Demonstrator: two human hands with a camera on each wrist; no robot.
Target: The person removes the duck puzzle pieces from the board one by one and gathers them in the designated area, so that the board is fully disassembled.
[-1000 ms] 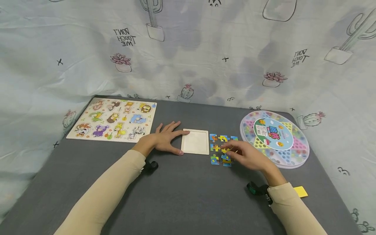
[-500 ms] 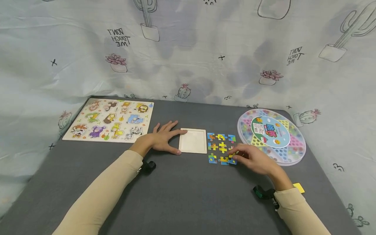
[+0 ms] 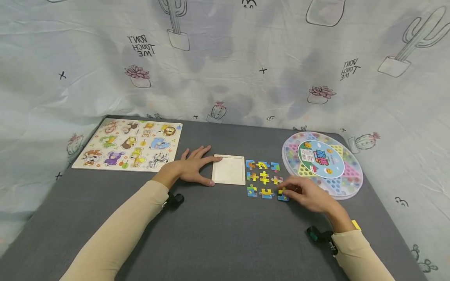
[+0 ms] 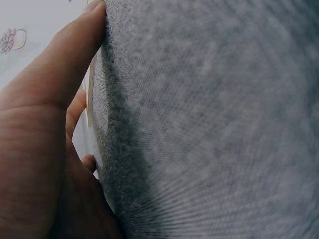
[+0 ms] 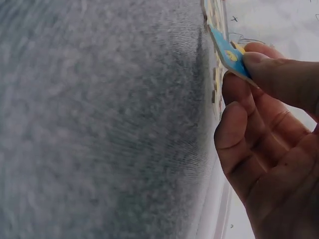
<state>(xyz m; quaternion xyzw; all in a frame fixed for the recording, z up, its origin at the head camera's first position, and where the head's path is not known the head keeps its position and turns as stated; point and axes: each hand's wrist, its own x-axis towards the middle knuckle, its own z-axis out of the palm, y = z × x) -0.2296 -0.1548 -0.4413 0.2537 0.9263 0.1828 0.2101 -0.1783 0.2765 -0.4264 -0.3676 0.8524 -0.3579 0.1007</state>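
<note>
In the head view, my left hand [image 3: 191,167] lies spread at the left edge of a shallow square wooden tray [image 3: 228,170], index fingertip on its upper left corner and thumb near the lower left. My right hand [image 3: 309,193] pinches a blue and yellow jigsaw piece [image 3: 283,196] between thumb and fingers, at the right end of the bottom row. In the right wrist view that jigsaw piece [image 5: 230,54] is tilted under my thumb. Several other jigsaw pieces [image 3: 264,177] lie spaced in rows right of the tray. The left wrist view shows mostly tablecloth and my left thumb [image 4: 55,64].
An animal puzzle board [image 3: 130,146] lies at the back left of the grey table [image 3: 211,234]. A round, colourful game board [image 3: 325,164] sits just beyond my right hand. Something yellow [image 3: 356,224] shows partly behind my right wrist. A printed cloth [image 3: 225,58] hangs behind the table.
My right hand has carried the jigsaw piece rightward, from over the middle of the pieces to the bottom row's right end. My left hand stays at the tray.
</note>
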